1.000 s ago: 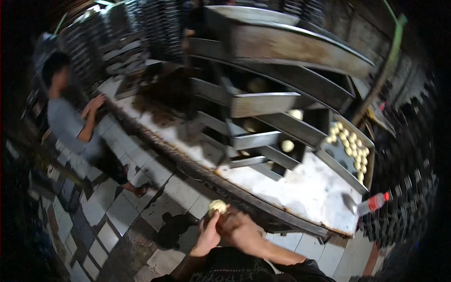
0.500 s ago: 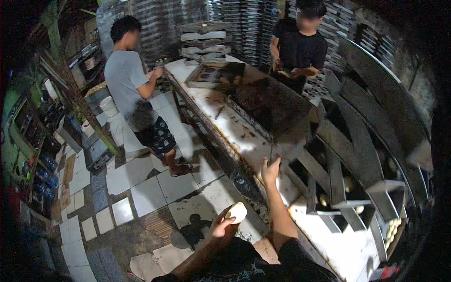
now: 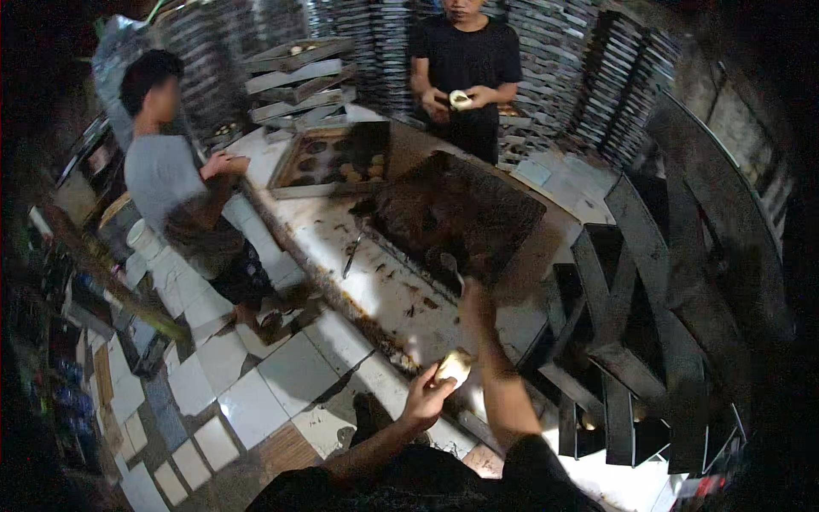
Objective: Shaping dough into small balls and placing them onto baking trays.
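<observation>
My left hand (image 3: pixel 426 399) is curled, thumb and fingers lightly pinching one pale cream, curved dough piece (image 3: pixel 455 365) above the table's near edge; my right hand (image 3: pixel 478 311) is closed round the handle of one silvery metal spoon (image 3: pixel 450 263), its bowl at the near side of one broad, dark brown, crumbly mass (image 3: pixel 461 205); I judge this piece unfinished, since it sits in my hand and I see no brown on its visible side, though its inside is hidden; plenty of the mass is left.

Beyond lies one thin dark tool (image 3: pixel 352 256) on the pale, stained tabletop (image 3: pixel 401 294); further off, one shallow rectangular tray (image 3: pixel 277 189) bears several rounds, too dim to count; two co-workers stand by, the one in black (image 3: pixel 469 60) holding one pale dough round (image 3: pixel 461 100), the one in grey (image 3: pixel 162 183) holding something I cannot make out; to my right, among crisscrossed grey metal trays (image 3: pixel 563 384), I count two pale balls (image 3: pixel 589 421), seemingly already shaped, though more may be hidden.
</observation>
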{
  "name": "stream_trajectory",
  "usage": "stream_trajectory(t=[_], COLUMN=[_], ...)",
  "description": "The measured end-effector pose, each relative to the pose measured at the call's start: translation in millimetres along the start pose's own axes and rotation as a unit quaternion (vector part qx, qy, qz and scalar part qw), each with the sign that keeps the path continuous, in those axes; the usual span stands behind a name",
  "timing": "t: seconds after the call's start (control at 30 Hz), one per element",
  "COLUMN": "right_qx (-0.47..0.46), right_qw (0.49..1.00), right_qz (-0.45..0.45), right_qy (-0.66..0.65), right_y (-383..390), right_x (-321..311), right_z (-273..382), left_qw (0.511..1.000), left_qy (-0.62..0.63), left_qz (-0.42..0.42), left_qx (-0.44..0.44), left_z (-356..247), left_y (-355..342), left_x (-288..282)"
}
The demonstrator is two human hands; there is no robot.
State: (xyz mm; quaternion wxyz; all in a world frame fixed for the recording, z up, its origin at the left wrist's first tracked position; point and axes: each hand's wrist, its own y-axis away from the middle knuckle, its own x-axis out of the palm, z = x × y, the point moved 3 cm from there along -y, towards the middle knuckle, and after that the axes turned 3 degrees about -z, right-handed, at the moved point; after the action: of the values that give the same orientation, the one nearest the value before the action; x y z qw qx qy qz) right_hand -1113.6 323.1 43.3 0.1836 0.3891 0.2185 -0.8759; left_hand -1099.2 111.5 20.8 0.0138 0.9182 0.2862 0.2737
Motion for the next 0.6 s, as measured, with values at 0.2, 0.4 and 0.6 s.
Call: stream_trajectory(t=[0.2,0.4,0.6], right_qx=[-0.022,0.044,0.132], right_qw=[0.975,0.995,0.937], right_qz=[0.029,-0.040,-0.122], right_qy=[0.220,0.080,-0.300], right_y=[-84.7,-9.9,107.4], right_x=[12.6,-29.3,-13.6], right_z=[21.5,19.5,16.3], left_qw=[0.997,0.983,0.902], left_qy=[-0.020,0.171,0.333], left_qz=[-0.045,-0.039,0.163], left_qx=[-0.064,-0.052,-0.221], left_z=[-103.6,-98.9,-113.2], left_y=[-51.5,-127.4,-137.9], left_x=[-41.9,-92.8,-4.3])
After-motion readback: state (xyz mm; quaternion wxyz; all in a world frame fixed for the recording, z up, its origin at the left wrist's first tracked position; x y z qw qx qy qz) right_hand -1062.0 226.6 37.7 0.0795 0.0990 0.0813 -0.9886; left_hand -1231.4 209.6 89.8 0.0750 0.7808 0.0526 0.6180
